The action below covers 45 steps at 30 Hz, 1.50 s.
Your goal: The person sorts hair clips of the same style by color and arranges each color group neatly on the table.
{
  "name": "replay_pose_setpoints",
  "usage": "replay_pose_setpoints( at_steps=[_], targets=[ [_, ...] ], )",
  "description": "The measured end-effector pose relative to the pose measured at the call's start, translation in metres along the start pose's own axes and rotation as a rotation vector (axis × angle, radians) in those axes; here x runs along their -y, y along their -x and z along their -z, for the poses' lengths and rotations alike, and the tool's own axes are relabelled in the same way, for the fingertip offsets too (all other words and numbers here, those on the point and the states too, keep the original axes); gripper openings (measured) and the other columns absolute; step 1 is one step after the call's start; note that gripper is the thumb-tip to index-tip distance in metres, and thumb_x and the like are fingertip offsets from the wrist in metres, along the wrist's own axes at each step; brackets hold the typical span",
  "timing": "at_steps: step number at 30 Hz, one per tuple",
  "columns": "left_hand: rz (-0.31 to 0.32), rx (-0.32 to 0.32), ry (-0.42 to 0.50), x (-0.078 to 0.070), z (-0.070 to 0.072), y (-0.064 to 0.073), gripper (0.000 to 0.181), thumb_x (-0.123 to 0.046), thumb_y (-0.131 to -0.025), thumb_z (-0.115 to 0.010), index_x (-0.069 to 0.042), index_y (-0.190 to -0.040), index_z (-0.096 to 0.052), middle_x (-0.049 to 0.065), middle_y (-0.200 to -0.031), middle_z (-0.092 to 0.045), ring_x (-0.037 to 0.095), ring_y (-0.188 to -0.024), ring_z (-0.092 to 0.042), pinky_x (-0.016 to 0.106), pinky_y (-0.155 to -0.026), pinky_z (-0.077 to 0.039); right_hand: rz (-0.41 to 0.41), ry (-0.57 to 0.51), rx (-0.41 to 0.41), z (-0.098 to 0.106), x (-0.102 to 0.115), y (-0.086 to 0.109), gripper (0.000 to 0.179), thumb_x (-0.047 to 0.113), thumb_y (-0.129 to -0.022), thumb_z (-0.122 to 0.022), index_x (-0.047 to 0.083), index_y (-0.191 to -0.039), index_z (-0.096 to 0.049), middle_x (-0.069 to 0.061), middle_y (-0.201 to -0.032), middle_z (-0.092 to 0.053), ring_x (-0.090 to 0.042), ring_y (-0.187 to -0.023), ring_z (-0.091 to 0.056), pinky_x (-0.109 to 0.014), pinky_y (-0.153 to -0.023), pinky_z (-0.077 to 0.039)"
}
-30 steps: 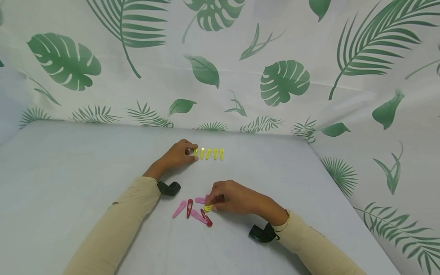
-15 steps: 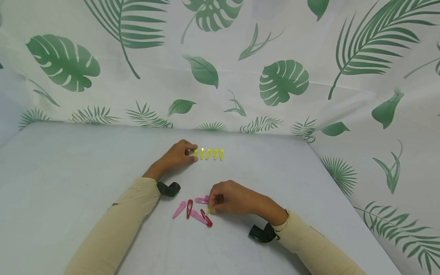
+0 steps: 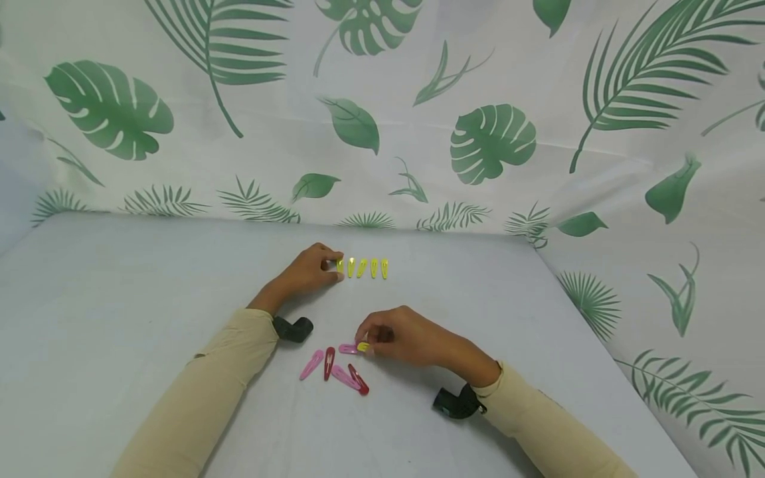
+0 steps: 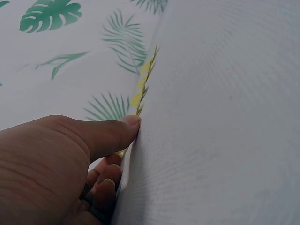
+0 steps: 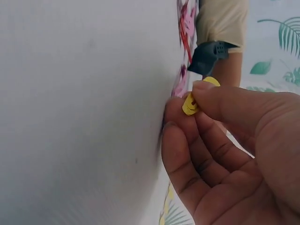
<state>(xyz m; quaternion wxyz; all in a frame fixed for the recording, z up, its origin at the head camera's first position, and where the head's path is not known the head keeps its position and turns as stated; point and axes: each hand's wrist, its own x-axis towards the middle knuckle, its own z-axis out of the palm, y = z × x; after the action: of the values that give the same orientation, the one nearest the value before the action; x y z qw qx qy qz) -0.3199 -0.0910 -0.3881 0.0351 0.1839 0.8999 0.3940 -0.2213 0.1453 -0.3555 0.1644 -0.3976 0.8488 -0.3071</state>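
Between thumb and forefinger my right hand pinches a yellow snap hair clip, just above a pink hair clip that the fingers partly cover. Farther back, my left hand holds the leftmost yellow hair clip at its two ends, thumb at the near end and forefinger at the far end. That clip begins a row of upright yellow hair clips running to the right. In the left wrist view the thumb hides most of the held clip.
Loose pink clips and red clips lie left of and nearer than my right hand; one red clip overlaps a pink one. A leaf-print cloth hangs behind the white table. Each wrist carries a black camera.
My right hand has turned the yellow clip and moved it slightly away from me, up off the red clip's end toward the pink one. The left hand stays in place at the row.
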Motion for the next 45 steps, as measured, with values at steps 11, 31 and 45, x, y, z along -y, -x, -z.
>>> replay_pose_setpoints(
  at_steps=[11,31,45],
  targets=[
    [-0.005,0.001,-0.016,0.000,0.000,0.001,0.051,-0.015,-0.091,-0.068,-0.001,-0.138,-0.053,0.016,-0.123,-0.052,0.024,-0.097,-0.048,0.037,-0.082,-0.041,-0.038,-0.040,-0.054,0.009,-0.007,-0.002,0.021,-0.003,-0.089,-0.064,0.007,-0.106,-0.071,0.006,-0.092,-0.068,-0.009,-0.078,-0.058,-0.027,-0.075,-0.050],
    [0.004,0.007,0.002,0.003,-0.001,-0.002,0.052,-0.014,-0.091,-0.069,-0.001,-0.138,-0.052,0.015,-0.123,-0.052,0.024,-0.099,-0.047,0.036,-0.084,-0.041,-0.133,-0.122,-0.246,0.033,-0.038,-0.011,0.016,0.000,-0.090,-0.066,0.001,-0.106,-0.069,-0.004,-0.089,-0.070,-0.016,-0.076,-0.063,-0.028,-0.066,-0.049],
    [0.004,0.007,0.010,0.002,-0.001,-0.002,0.052,-0.014,-0.091,-0.069,-0.001,-0.139,-0.052,0.015,-0.123,-0.052,0.024,-0.100,-0.047,0.037,-0.084,-0.041,-0.199,-0.102,-0.388,0.054,-0.064,-0.021,0.016,0.003,-0.091,-0.065,0.000,-0.107,-0.068,-0.007,-0.091,-0.071,-0.019,-0.079,-0.065,-0.033,-0.065,-0.046]
  ],
)
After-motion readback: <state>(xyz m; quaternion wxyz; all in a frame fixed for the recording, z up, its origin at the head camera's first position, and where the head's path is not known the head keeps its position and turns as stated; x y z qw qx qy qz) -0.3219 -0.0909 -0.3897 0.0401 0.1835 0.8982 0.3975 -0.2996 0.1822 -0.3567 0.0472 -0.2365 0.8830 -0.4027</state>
